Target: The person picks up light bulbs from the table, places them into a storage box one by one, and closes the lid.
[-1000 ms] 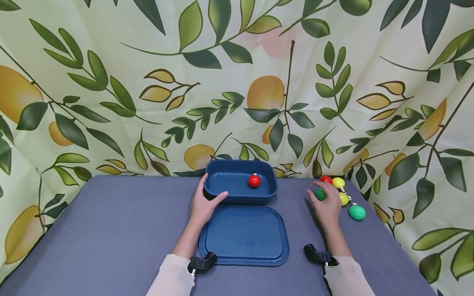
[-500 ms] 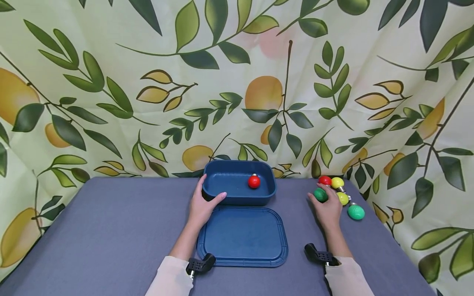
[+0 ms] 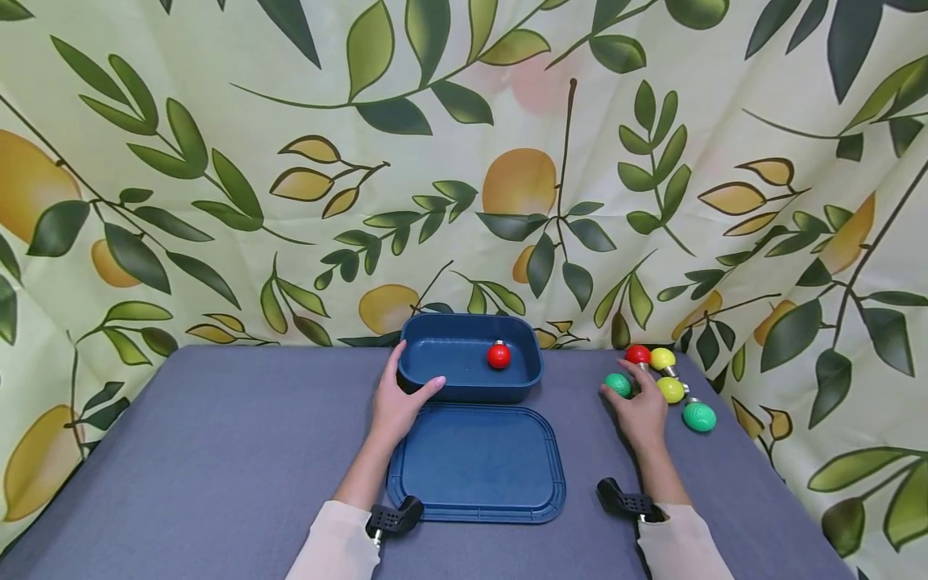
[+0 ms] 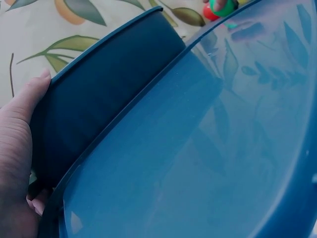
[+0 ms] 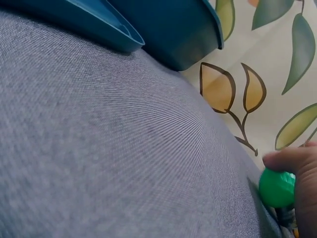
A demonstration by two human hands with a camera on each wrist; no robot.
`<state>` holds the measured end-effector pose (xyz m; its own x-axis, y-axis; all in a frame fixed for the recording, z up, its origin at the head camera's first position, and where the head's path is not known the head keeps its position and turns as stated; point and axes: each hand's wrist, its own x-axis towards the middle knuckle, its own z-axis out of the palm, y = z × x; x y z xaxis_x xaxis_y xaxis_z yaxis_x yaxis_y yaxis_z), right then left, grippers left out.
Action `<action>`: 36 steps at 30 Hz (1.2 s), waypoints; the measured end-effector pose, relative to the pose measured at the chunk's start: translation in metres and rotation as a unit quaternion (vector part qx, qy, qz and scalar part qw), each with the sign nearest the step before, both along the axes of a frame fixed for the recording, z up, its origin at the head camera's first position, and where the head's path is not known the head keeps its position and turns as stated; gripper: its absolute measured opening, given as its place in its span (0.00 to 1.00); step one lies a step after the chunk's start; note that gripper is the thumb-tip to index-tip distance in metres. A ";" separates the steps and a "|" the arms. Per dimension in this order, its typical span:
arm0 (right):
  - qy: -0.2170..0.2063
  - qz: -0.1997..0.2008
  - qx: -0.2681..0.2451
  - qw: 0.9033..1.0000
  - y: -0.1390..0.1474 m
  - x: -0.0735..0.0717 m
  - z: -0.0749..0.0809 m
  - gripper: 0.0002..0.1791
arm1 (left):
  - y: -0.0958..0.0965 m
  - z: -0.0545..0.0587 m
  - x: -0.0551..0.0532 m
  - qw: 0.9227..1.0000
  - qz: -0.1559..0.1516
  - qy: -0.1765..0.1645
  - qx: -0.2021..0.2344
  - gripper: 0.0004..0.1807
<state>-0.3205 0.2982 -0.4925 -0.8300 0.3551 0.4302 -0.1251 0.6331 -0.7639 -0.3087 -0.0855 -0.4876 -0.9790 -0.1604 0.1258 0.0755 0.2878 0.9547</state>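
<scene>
A deep blue box [image 3: 428, 354] stands at the back of the table, with one small red bulb [image 3: 498, 355] inside it. My left hand [image 3: 395, 403] holds the box's left end, thumb at the front rim and fingers along the side; the left wrist view shows the box's dark outer wall [image 4: 104, 94]. To the right, my right hand [image 3: 644, 411] pinches a green bulb [image 3: 618, 384] between thumb and fingers. In the right wrist view the thumb lies over this green bulb [image 5: 276, 188], and its metal base points down, partly hidden by the hand.
A flat blue lid [image 3: 476, 463] lies in front of the box. Around my right hand are another red bulb [image 3: 637, 354], two yellow bulbs, one at the back [image 3: 663, 358], and a second green bulb [image 3: 699, 416] near the table's right edge. A leaf-patterned curtain [image 3: 435, 161] hangs behind.
The green bulb in my right hand has shifted slightly left and turned, its metal base now showing on the right. The fingers have closed on it. My left hand stays on the box.
</scene>
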 end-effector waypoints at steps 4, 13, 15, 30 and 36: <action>-0.023 0.026 -0.004 0.999 0.000 -0.001 0.001 0.32 | 0.000 0.001 -0.001 1.000 0.001 0.001 0.000 0.52; -0.029 0.049 -0.031 0.998 0.001 -0.004 0.001 0.32 | 0.002 0.003 -0.002 1.000 0.001 0.003 0.004 0.51; -0.032 0.052 -0.027 0.998 0.002 -0.005 0.000 0.32 | 0.002 0.003 -0.002 1.000 0.002 0.005 0.002 0.51; -0.046 0.060 0.110 0.991 -0.004 -0.005 -0.003 0.29 | -0.001 0.001 0.001 1.000 0.003 0.005 0.006 0.51; -0.048 0.058 0.096 0.993 -0.005 0.000 -0.004 0.29 | 0.000 -0.002 0.002 1.000 -0.002 0.003 0.010 0.51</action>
<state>-0.3201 0.2930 -0.4967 -0.9008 0.1743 0.3978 -0.1382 0.7532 -0.6431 -0.3070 -0.0853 -0.4896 -0.9790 -0.1587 0.1281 0.0822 0.2678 0.9600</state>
